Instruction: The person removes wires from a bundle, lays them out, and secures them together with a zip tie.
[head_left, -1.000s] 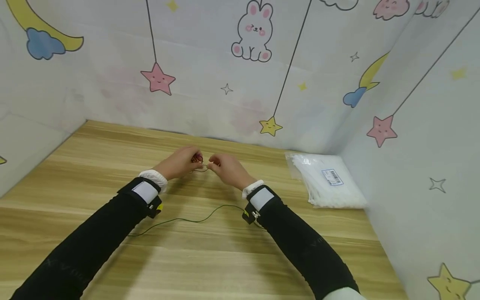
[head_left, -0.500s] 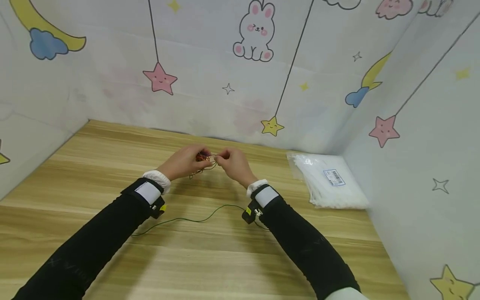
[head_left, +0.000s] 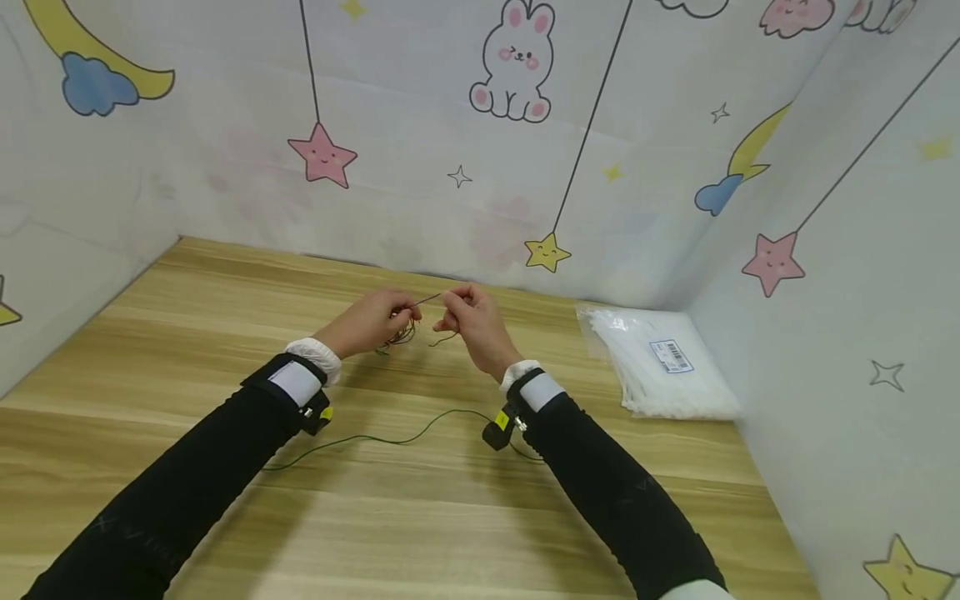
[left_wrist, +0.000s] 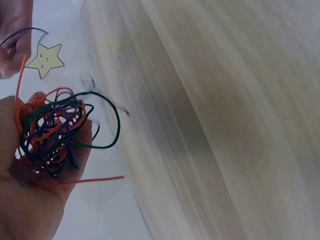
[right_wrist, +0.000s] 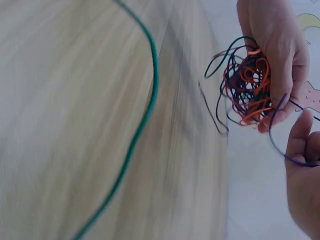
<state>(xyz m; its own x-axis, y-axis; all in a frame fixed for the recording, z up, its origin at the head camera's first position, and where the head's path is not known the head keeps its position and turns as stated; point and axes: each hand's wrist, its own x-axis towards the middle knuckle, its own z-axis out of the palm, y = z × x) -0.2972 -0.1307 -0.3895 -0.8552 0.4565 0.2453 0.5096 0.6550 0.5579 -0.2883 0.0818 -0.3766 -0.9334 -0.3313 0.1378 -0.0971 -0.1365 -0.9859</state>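
My left hand (head_left: pixel 371 321) grips a loose tangle of thin orange, green and purple wires (left_wrist: pixel 55 125), held above the far part of the table. Loops and a straight orange end stick out of the bundle in the left wrist view. My right hand (head_left: pixel 477 329), a little to the right, pinches a dark purple wire (right_wrist: pixel 274 135) between thumb and fingers. That wire runs taut across the short gap between the hands in the head view. Its other end curves down below the right fingers.
A single green wire (head_left: pixel 397 442) lies in a wavy line across the wooden table (head_left: pixel 420 533), passing under both forearms. At the back right rests a clear plastic bag (head_left: pixel 667 358) of white contents with a barcode label. Printed cloth walls (head_left: pixel 405 217) border the table.
Both hands have shifted to the right. My right hand has risen and drawn away from the left, pulling a length of purple wire out between them. The green wire stays put.
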